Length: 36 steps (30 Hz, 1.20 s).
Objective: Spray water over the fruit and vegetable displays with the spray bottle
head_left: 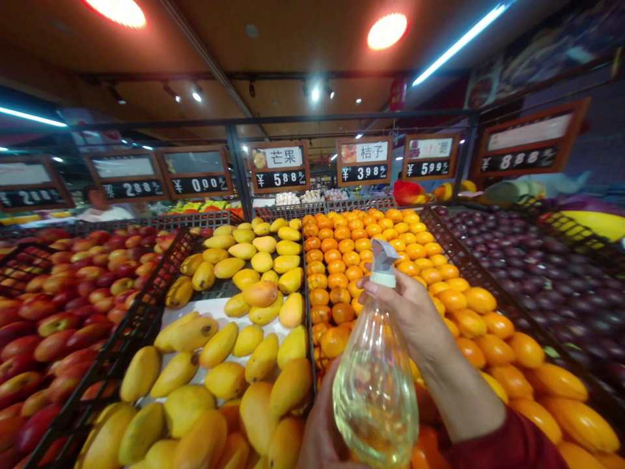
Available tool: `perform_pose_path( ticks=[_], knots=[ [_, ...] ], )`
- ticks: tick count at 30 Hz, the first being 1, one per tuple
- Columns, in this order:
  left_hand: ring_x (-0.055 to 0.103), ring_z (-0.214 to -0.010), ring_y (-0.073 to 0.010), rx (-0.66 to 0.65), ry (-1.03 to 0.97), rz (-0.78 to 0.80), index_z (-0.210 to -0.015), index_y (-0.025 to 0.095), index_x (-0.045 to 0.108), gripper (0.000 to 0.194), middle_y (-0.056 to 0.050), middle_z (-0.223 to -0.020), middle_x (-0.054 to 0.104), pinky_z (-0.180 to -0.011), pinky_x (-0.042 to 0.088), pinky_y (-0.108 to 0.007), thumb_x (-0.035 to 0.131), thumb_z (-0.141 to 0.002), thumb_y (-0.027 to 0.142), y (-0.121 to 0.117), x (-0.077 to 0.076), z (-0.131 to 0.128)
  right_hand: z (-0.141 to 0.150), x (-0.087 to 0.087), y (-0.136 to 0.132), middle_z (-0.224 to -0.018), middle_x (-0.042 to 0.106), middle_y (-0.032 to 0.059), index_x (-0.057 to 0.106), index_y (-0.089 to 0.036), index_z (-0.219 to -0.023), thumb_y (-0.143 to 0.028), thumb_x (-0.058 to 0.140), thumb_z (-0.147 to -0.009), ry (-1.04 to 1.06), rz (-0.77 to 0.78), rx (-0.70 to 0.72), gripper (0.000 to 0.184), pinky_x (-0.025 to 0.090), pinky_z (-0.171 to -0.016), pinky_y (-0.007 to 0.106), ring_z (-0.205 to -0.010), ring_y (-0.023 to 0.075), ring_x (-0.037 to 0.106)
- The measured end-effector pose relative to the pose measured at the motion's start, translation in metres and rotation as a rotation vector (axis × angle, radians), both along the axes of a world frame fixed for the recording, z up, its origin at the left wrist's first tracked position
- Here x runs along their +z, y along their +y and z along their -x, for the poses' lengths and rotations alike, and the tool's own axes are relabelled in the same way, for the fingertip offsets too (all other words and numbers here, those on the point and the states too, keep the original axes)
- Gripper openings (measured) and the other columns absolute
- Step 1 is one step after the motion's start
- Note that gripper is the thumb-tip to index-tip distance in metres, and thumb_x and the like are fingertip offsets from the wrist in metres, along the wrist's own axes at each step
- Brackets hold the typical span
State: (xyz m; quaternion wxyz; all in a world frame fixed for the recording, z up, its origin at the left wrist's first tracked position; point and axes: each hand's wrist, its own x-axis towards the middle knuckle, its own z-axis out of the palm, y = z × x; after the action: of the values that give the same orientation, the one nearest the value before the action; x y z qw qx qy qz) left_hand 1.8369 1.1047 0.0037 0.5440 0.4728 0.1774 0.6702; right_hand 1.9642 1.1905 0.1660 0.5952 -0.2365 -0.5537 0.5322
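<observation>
A clear spray bottle [375,384] with pale yellow liquid and a grey-white trigger head [383,255] is held upright in front of me. My right hand [415,312] grips its neck just below the head, thumb across the front. Lower down, my left hand [322,420] wraps round the bottle's lower left side; some of its fingers are hidden behind the bottle. Behind the bottle lie rows of orange citrus fruit [481,348]. To the left, yellow mangoes [190,407] rest partly on a white sheet [215,307].
Red apples [63,326] fill the far-left section, and dark purple round fruit [532,273] the right one. Black lattice dividers [117,319] separate them. Price signs [279,166] hang from a rail over the back edge. A person [100,205] is in the left background.
</observation>
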Motion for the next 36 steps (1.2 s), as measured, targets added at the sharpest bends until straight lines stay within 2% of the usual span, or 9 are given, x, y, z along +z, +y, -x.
perform_pose_path(
  ticks=[3,6,11,15,18,24,29,33,36],
  knots=[
    [0.054,-0.132,-0.038,-0.044,-0.028,-0.005,-0.138,0.035,0.055,0.092,-0.003,-0.135,0.067,-0.11,0.043,-0.046,0.09,-0.053,0.021,-0.002,0.017,-0.005,-0.002,0.001,0.0,-0.073,0.066,-0.0027,0.068,-0.019,-0.088,-0.04,0.087,-0.066,0.06,-0.002,-0.036,0.036,0.046,-0.063,0.024,-0.067,0.0135,0.059],
    [0.052,-0.135,-0.0402,-0.102,-0.017,0.025,-0.138,0.031,0.054,0.09,-0.008,-0.141,0.063,-0.112,0.039,-0.049,0.088,-0.055,0.023,-0.003,0.025,-0.007,-0.003,0.001,0.0,-0.074,0.066,-0.0023,0.068,-0.019,-0.087,-0.039,0.087,-0.067,0.08,-0.016,-0.062,0.034,0.043,-0.059,0.023,-0.064,0.0124,0.055],
    [0.046,-0.14,-0.0375,-0.134,-0.09,-0.005,-0.143,0.035,0.049,0.09,-0.006,-0.148,0.057,-0.113,0.038,-0.049,0.088,-0.062,0.032,-0.007,0.025,-0.007,-0.002,0.002,0.0,-0.075,0.067,-0.0021,0.068,-0.018,-0.088,-0.04,0.089,-0.063,0.103,0.035,-0.096,0.04,0.04,-0.058,0.024,-0.063,0.012,0.054],
    [0.05,-0.137,-0.0353,-0.159,-0.103,0.038,-0.139,0.037,0.052,0.081,-0.005,-0.147,0.059,-0.115,0.034,-0.049,0.086,-0.066,0.03,-0.01,0.028,-0.008,-0.002,0.003,0.001,-0.073,0.067,-0.0019,0.069,-0.017,-0.087,-0.04,0.089,-0.062,0.122,0.038,-0.123,0.04,0.038,-0.058,0.024,-0.061,0.0117,0.052],
    [0.047,-0.139,-0.0374,-0.177,-0.142,0.053,-0.136,0.036,0.054,0.078,-0.006,-0.15,0.056,-0.115,0.033,-0.05,0.085,-0.066,0.029,-0.012,0.03,-0.009,-0.003,0.004,0.001,-0.073,0.066,-0.0022,0.068,-0.017,-0.086,-0.04,0.089,-0.063,0.13,0.031,-0.132,0.039,0.037,-0.058,0.024,-0.061,0.0115,0.051],
    [0.047,-0.139,-0.0394,-0.184,-0.138,0.076,-0.137,0.032,0.053,0.08,-0.007,-0.141,0.061,-0.113,0.035,-0.05,0.084,-0.063,0.031,-0.013,0.034,-0.013,-0.004,0.006,0.002,-0.073,0.067,-0.0017,0.067,-0.018,-0.085,-0.038,0.088,-0.062,0.133,0.045,-0.13,0.038,0.037,-0.057,0.026,-0.06,0.0126,0.051],
    [0.05,-0.137,-0.0356,-0.168,-0.212,0.032,-0.14,0.035,0.05,0.085,-0.005,-0.141,0.062,-0.114,0.036,-0.047,0.085,-0.062,0.029,-0.013,0.037,-0.019,-0.004,0.006,0.004,-0.071,0.066,-0.0015,0.066,-0.018,-0.082,-0.039,0.088,-0.061,0.122,0.052,-0.163,0.036,0.036,-0.055,0.026,-0.059,0.0129,0.051],
    [0.054,-0.134,-0.035,-0.193,-0.23,0.084,-0.138,0.038,0.052,0.085,-0.004,-0.138,0.065,-0.112,0.037,-0.048,0.086,-0.06,0.026,-0.013,0.037,-0.019,-0.004,0.005,0.005,-0.071,0.066,-0.002,0.066,-0.018,-0.084,-0.04,0.088,-0.062,0.113,0.042,-0.159,0.038,0.038,-0.056,0.026,-0.059,0.0128,0.053],
    [0.052,-0.136,-0.0345,-0.184,-0.226,0.064,-0.138,0.038,0.052,0.085,-0.004,-0.138,0.065,-0.113,0.036,-0.048,0.086,-0.061,0.028,-0.012,0.036,-0.018,-0.003,0.006,0.004,-0.069,0.065,-0.0032,0.065,-0.018,-0.085,-0.039,0.089,-0.062,0.116,0.042,-0.128,0.04,0.044,-0.06,0.027,-0.061,0.0139,0.058]
  ],
)
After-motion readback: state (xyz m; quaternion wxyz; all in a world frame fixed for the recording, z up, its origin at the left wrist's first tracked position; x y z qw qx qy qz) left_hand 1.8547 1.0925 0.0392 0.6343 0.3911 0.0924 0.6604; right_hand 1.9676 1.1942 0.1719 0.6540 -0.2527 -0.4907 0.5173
